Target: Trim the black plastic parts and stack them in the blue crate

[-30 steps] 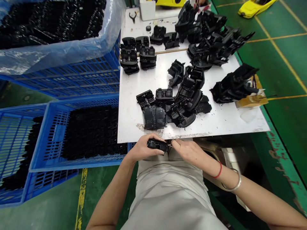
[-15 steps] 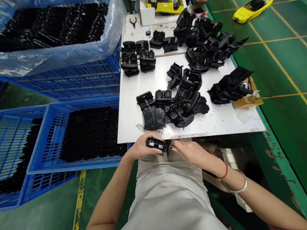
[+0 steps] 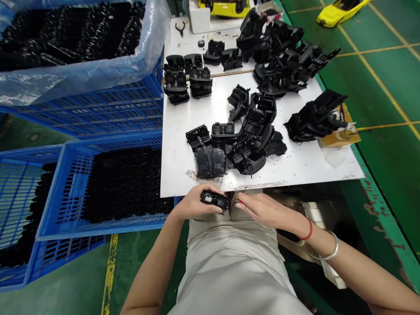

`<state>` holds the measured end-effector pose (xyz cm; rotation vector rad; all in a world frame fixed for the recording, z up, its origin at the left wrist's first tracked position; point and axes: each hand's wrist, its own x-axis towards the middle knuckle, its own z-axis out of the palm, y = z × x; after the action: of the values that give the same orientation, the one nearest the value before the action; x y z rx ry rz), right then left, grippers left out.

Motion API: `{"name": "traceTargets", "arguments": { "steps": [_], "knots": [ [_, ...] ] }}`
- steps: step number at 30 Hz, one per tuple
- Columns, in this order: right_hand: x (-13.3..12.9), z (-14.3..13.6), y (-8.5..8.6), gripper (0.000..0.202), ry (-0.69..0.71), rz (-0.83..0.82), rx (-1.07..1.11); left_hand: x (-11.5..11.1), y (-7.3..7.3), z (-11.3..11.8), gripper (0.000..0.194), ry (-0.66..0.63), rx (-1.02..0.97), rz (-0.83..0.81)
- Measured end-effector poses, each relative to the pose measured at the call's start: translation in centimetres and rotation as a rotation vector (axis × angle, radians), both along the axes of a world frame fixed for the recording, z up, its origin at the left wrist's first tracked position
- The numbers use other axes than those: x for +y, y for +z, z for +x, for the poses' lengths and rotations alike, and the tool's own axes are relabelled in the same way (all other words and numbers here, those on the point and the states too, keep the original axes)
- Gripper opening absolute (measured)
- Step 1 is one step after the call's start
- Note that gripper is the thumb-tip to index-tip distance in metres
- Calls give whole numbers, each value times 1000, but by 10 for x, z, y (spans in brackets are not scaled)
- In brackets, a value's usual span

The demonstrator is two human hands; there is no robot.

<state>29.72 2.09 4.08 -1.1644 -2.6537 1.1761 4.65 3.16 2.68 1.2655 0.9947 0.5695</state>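
Note:
My left hand (image 3: 193, 203) is closed around a black plastic toy-car interior part (image 3: 215, 200), held over my lap just below the table's front edge. The part has a pale patch on the side facing me. In a pinch, my right hand (image 3: 257, 208) holds a thin tool with a red bit (image 3: 240, 201). The tool's slim shaft points left at the part's right end; whether it touches I cannot tell. Most of the tool is hidden by my fingers. On the table ahead lies a flat black part (image 3: 211, 162) beside a loose heap of black seat interiors (image 3: 252, 131).
The white table (image 3: 177, 170) carries more stacked black interiors (image 3: 201, 81), pliers (image 3: 180, 29) and a yellowish block (image 3: 339, 138) at the right. Blue crates (image 3: 108, 234) of black parts stand at the left. A yellow car body (image 3: 341, 13) rests on the green surface.
The part in my left hand has turned slightly, so less of its pale patches shows. My right hand has shifted a little, with its fingers more extended along the tool.

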Motion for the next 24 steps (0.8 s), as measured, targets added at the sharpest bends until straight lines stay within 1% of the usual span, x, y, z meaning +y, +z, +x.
{"name": "traceTargets", "arguments": {
  "steps": [6, 11, 16, 20, 24],
  "knots": [
    [4, -1, 2, 26, 8, -47, 13, 0, 0, 0, 38, -4, -9, 15],
    [6, -3, 3, 27, -1, -136, 9, 0, 0, 0, 38, -2, 0, 25],
    [7, -5, 1, 29, -6, -212, 16, -2, -2, 1, 37, 24, -55, 9],
    [9, -5, 0, 30, -3, -227, 27, -3, -2, 0, 37, 36, -76, -26],
    [9, -7, -1, 29, -4, -208, 27, -3, -3, 0, 37, 43, -61, -22]
  ]
}}
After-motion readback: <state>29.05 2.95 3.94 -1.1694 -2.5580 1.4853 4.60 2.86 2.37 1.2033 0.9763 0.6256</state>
